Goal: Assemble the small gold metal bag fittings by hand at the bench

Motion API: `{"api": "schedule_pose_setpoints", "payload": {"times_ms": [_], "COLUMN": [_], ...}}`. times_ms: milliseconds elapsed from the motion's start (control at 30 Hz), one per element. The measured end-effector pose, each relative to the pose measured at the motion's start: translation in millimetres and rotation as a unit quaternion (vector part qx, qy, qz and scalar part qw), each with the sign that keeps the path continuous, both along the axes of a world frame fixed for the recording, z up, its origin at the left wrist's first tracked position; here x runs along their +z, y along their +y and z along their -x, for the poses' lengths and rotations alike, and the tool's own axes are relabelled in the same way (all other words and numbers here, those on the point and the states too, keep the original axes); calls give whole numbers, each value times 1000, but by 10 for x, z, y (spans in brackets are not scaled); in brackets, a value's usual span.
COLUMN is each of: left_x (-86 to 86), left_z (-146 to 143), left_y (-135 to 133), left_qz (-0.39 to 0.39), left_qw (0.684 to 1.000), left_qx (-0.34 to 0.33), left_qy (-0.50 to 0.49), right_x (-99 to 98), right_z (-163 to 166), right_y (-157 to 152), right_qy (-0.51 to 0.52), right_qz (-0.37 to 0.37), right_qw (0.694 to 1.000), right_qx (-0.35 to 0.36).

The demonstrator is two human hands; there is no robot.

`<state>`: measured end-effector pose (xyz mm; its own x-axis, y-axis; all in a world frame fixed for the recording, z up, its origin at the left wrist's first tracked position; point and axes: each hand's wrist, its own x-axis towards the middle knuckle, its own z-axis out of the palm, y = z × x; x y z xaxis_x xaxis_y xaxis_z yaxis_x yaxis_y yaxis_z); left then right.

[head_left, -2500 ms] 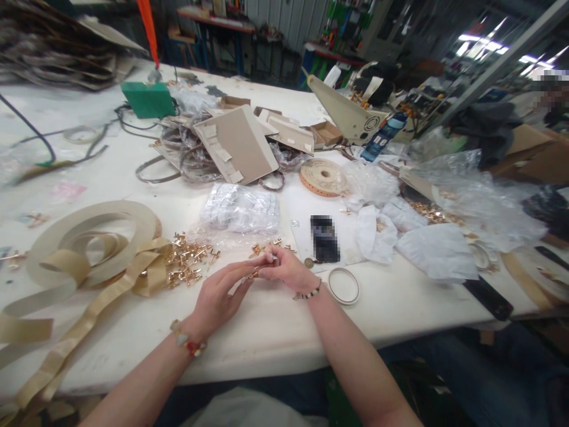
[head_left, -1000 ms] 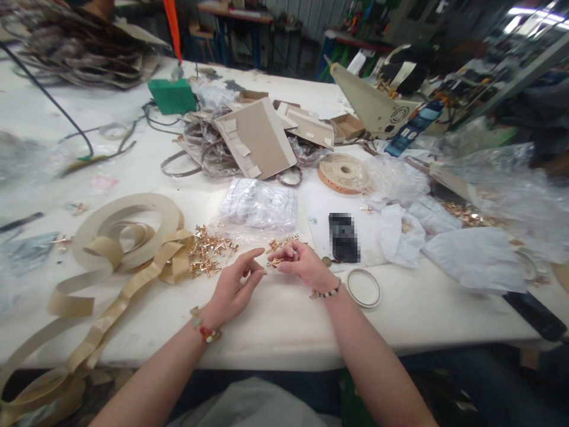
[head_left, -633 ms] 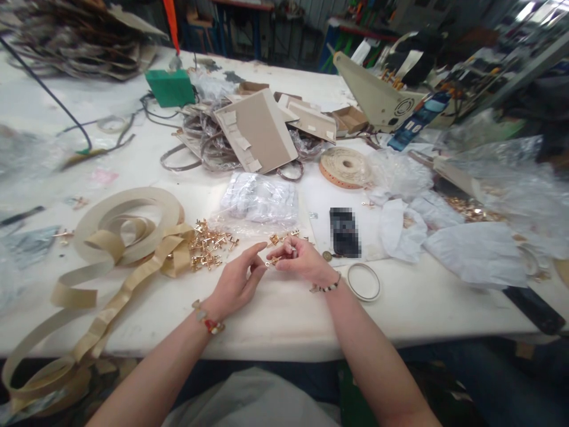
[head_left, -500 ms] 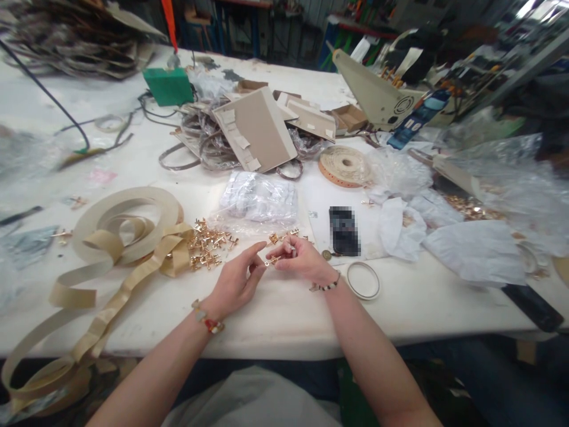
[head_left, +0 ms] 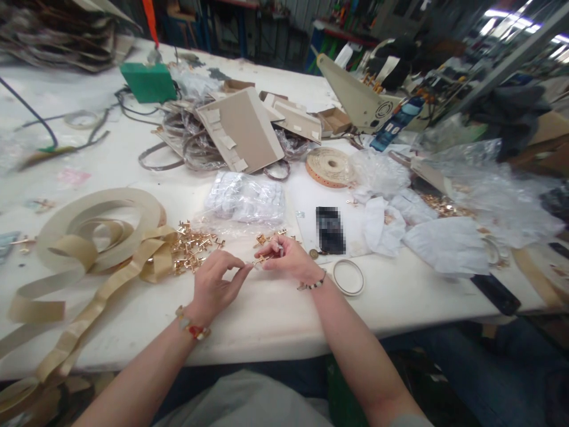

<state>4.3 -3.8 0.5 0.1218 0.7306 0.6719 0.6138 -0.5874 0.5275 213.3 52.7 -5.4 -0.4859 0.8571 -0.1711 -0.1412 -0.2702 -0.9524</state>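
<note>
Currently, the right hand is pinching a small gold metal fitting, the left hand, fingertips together, meeting its end, seemingly needing steadiness next.

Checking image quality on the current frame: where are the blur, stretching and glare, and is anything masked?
Head view: smeared, stretched edges, as on the brown stack; glare from ceiling lights and highlights on the plastic packet; a dark object masked by pixel blocks; left hand and right hand fairly clear, the gold piece too small for fine detail.
</note>
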Motion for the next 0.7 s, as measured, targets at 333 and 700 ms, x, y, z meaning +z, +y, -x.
{"api": "schedule_pose_setpoints", "payload": {"times_ms": [333, 700], "left_x": [-30, -111], "left_z": [-45, -71], "left_y": [16, 35], "left_qz": [-16, 19], "left_qw": [998, 999], "left_qx": [-5, -5], "left_qy": [59, 49], "right_x": [53, 47], "right_z": [-3, 16], "right_y": [-6, -5], "right_qy": [4, -12], "right_qz": [-10, -13], "right_qw": [1000, 1000], "right_qx": [-14, -8]}}
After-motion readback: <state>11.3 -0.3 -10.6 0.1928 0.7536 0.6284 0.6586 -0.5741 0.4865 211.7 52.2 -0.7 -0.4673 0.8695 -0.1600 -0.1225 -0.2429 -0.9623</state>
